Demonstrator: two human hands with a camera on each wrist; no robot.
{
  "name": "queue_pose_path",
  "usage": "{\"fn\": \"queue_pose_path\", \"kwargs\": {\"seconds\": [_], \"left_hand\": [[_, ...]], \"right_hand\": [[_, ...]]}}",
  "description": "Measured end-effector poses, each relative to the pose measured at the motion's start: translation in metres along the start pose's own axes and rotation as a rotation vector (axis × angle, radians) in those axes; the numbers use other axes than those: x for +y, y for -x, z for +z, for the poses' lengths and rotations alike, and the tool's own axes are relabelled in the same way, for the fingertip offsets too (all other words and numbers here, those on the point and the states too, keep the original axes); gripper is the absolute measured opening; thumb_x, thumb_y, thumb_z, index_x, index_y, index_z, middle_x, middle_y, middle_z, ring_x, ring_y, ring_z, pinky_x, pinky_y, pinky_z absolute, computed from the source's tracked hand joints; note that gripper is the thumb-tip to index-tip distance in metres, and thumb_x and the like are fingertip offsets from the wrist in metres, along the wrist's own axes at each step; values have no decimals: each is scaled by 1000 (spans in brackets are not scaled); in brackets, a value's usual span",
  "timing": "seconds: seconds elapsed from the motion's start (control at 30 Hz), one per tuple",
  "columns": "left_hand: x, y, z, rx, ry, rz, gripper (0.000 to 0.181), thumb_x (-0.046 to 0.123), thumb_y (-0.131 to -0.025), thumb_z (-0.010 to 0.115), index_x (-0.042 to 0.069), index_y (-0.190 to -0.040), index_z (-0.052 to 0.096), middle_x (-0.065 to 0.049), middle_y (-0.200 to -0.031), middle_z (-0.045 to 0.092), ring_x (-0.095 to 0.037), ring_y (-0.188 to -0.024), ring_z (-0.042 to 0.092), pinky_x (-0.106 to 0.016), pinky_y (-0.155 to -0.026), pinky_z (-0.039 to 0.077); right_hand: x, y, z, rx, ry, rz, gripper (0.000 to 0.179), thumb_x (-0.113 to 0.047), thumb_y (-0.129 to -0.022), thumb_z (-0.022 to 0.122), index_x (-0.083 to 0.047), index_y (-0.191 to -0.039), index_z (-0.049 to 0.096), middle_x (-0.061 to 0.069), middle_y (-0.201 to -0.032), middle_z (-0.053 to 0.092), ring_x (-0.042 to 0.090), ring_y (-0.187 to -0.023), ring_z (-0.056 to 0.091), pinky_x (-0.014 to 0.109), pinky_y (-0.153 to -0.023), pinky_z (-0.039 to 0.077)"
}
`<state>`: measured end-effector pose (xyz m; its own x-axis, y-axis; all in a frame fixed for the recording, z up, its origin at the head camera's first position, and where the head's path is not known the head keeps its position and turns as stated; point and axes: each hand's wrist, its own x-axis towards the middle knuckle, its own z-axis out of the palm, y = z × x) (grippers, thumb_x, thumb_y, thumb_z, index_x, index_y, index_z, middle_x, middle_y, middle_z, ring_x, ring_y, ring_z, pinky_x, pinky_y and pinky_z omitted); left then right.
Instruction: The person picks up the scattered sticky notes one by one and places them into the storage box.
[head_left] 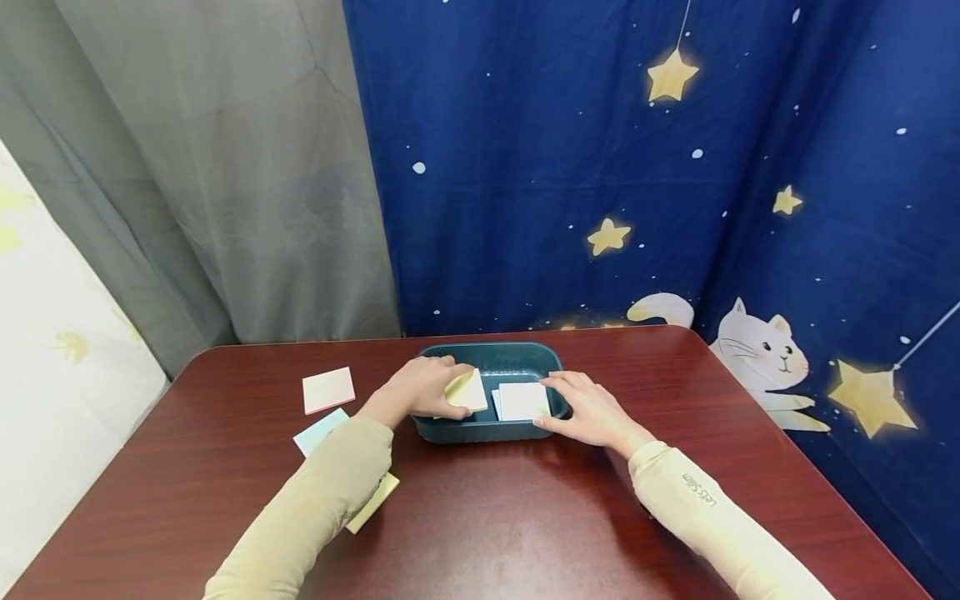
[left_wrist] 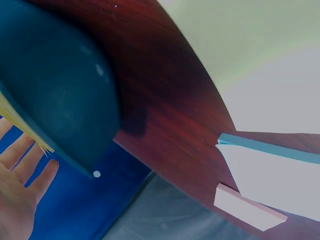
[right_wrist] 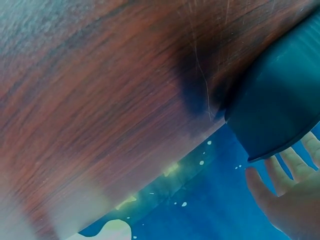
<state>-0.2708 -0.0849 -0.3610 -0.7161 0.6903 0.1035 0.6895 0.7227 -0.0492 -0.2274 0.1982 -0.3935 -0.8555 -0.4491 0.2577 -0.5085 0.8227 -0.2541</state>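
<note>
A dark teal bin sits near the far edge of the table. My left hand reaches over its left end and holds a pale yellow sticky note pad between thumb and fingers. In the left wrist view, the pad's yellow edge shows by the fingertips at the rim. White sticky note pads lie in the bin's right half. Beside them my right hand reaches over the right end, fingers loosely extended and fingertips at the rim. The right wrist view shows these fingers along the bin's outer wall.
Left of the bin, a pale pink sticky note pad and a light blue one lie on the table. Another yellow pad is partly hidden under my left sleeve. Curtains hang behind the table.
</note>
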Motion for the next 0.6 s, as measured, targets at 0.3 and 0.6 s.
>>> {"fn": "queue_pose_path", "kwargs": {"seconds": [0.3, 0.6], "left_hand": [[-3, -4, 14, -31, -9, -22, 67, 58, -69, 59, 18, -122, 53, -3, -93, 55, -15, -74, 50, -32, -65, 42], [-8, -7, 25, -68, -40, -8, 63, 55, -69, 62, 17, -119, 54, -3, -91, 55, -19, -75, 54, -34, -65, 44]], "right_hand": [[2, 0, 2, 6, 1, -5, 69, -61, -74, 54, -15, -125, 50, 6, -128, 43, 22, -116, 37, 51, -87, 34], [2, 0, 2, 16, -4, -14, 68, -60, -74, 55, -14, -125, 50, 6, -127, 44, 22, -116, 37, 51, -86, 35]]}}
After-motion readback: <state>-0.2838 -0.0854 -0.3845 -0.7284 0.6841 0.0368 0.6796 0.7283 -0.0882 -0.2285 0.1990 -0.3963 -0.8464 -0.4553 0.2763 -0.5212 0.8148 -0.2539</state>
